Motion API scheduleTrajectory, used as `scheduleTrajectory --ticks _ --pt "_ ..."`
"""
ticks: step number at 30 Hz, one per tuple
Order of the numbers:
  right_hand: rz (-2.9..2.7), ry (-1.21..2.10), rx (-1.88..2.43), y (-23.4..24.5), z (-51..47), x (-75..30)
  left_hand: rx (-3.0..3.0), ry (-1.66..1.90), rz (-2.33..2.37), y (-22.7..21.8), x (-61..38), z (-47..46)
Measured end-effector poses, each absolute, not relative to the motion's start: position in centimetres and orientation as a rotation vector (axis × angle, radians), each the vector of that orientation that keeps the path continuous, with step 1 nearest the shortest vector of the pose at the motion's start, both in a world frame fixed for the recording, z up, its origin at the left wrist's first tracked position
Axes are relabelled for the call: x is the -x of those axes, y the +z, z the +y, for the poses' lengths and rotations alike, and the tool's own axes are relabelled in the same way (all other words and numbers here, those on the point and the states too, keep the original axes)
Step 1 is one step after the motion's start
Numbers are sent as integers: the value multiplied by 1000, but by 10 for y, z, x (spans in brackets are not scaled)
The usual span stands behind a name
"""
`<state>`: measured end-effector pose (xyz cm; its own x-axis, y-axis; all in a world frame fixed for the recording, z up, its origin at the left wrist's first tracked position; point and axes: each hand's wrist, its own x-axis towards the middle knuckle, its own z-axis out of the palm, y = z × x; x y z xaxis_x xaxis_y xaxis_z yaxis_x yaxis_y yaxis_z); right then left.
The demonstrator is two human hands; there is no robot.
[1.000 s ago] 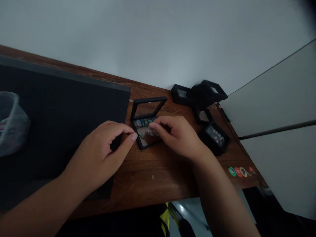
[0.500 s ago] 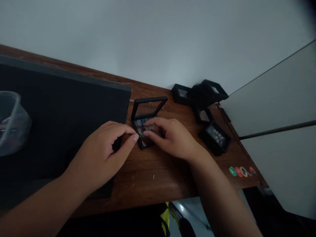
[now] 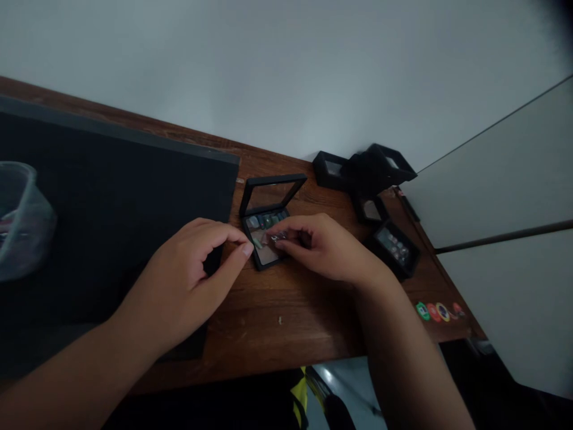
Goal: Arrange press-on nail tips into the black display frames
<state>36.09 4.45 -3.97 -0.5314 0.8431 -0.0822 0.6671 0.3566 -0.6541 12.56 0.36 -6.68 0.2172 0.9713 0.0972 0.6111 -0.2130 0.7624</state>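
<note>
A black display box lies on the wooden desk with its clear-windowed lid tilted up behind. Small polished stones in blue and green line its back; paler pieces lie nearer the middle. Over the box's right half, my right hand has thumb and forefinger closed about a small shiny purplish stone, partly covered by the fingers. My left hand rests at the box's left edge, thumb and forefinger tips pressed together. Whether anything sits between those tips cannot be made out.
Several black boxes stand against the wall at right, and a nearer one shows shiny round pieces. Colourful round stickers mark the desk's right end. A clear plastic tub stands on the black mat at left.
My right hand has drawn slightly right, and its thumb and forefinger have closed about the shiny stone. More of the box's contents show now. My left hand stays nearly still.
</note>
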Motion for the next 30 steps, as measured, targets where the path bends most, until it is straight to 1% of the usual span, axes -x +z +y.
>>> scheduleTrajectory --ticks 9,15,22,26,30 --pt "-2392 773 1491 -41 44 -355 -1933 795 1452 -67 -125 5" --pt "-2399 572 1649 -35 40 -348 -1955 803 1470 -69 -124 5" --pt "-2442 400 1701 -37 36 -338 -2282 884 1470 -75 -129 6" --pt "-2442 312 1719 -41 35 -335 -2415 802 1441 -79 -131 4" --pt "-2409 284 1728 -41 35 -335 -2414 778 1451 -81 -131 3"
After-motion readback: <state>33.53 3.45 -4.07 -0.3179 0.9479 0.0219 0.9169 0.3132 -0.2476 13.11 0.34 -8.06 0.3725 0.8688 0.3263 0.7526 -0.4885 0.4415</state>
